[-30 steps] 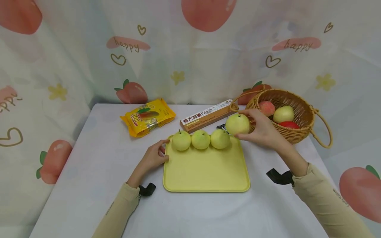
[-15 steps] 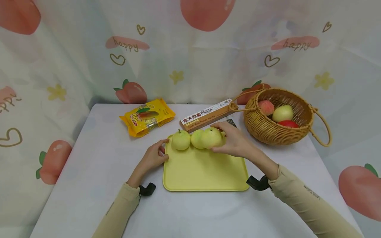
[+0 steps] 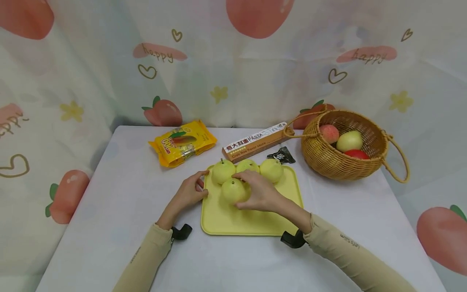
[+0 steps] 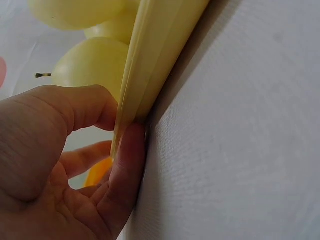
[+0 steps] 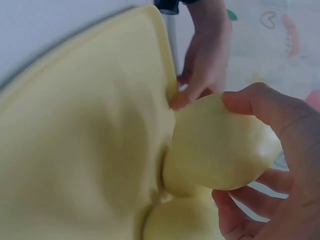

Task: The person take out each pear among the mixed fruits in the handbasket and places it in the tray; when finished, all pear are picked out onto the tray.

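A yellow tray point(image 3: 262, 223) lies on the white-covered table, and my left hand point(image 3: 187, 194) pinches its left rim; in the left wrist view the rim point(image 4: 150, 65) sits between thumb and fingers. My right hand point(image 3: 262, 192) grips a round yellow-green pear point(image 3: 232, 191) over the tray's upper left part. Behind it, a left pear point(image 3: 223, 172), a middle pear point(image 3: 248, 164) and a right pear point(image 3: 271, 170) form a row along the tray's far edge. The right wrist view shows the held pear point(image 5: 220, 145) between thumb and fingertips; whether it touches the tray is hidden.
Behind the tray lie a yellow snack bag point(image 3: 184, 142), a pasta box point(image 3: 255, 144) and a small black packet point(image 3: 282, 155). A wicker basket point(image 3: 328, 164) stands at the right, holding a peach point(image 3: 329, 133), a pale green fruit point(image 3: 349, 140) and a red fruit point(image 3: 356, 154).
My right hand has carried the pear left and nearer, from beside the basket across the row to in front of the left and middle pears. The left hand stays on the rim.
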A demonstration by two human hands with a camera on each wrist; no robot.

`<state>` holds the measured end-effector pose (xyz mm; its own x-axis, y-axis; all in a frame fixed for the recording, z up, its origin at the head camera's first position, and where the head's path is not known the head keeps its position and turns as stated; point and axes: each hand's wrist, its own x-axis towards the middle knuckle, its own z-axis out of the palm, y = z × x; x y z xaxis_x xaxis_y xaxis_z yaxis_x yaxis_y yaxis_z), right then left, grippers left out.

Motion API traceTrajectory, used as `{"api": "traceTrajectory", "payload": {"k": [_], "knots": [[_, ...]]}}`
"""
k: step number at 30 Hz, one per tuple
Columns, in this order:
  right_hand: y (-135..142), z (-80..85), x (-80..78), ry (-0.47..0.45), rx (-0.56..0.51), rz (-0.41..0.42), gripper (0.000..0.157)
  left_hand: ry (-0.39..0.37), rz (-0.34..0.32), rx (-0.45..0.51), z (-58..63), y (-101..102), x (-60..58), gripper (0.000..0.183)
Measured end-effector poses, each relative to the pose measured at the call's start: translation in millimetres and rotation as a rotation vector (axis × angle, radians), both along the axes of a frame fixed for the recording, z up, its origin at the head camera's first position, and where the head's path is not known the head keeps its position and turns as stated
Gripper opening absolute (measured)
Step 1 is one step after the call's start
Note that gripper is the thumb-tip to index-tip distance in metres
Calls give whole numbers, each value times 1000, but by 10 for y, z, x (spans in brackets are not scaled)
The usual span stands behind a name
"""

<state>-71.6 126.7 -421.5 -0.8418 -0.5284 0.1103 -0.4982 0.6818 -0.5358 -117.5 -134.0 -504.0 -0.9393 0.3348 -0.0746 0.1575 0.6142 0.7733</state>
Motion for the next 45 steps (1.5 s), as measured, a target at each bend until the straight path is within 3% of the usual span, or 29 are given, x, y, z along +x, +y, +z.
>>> {"api": "traceTrajectory", "payload": {"k": [9,20,23,35,45], "knots": [[-156,-228,92,57,73,10,75,2,8,11,1,-13,49,64],[-205,-244,102,215,203,-24,73,8,3,19,-5,-6,37,64],[-201,-231,96,222,213,-47,73,3,5,9,-3,3,28,64],[-153,4,53,67,162,-94,66,21,-3,6,16,-9,16,63],[175,286,-155,116,104,-196,40,3,11,2,14,1,12,63]]}}
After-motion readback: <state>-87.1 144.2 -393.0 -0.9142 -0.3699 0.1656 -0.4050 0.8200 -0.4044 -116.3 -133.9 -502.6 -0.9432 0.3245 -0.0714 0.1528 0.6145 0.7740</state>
